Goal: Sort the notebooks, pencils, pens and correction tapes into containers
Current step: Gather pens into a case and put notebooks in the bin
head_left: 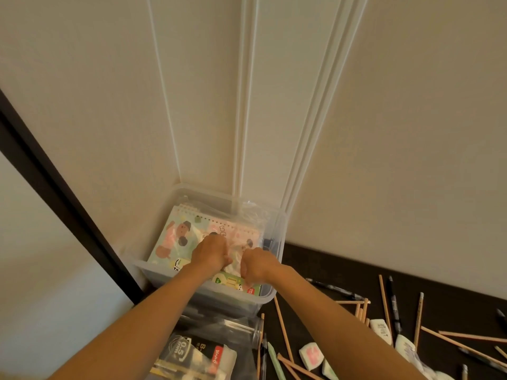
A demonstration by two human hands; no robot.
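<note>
A clear plastic container (270, 296) stands against the wall at the table's far left. Inside lie spiral notebooks with cartoon covers: a pale blue notebook (171, 237) on the left and a pink notebook (236, 231) beside it. My left hand (211, 252) and my right hand (256, 264) are both inside the container, fingers curled, pinching the wrapped pink notebook between them. A green notebook (233, 282) shows under my wrists. Wooden pencils (284, 330), black pens (393, 303) and white correction tapes (310, 355) lie scattered on the dark table to the right.
A second clear container (255, 334) sits nearer me, holding packaged stationery (203, 355) with a 0.5 mm label. The cream wall (384, 133) rises right behind the containers. A black frame edge (55, 187) runs diagonally at the left.
</note>
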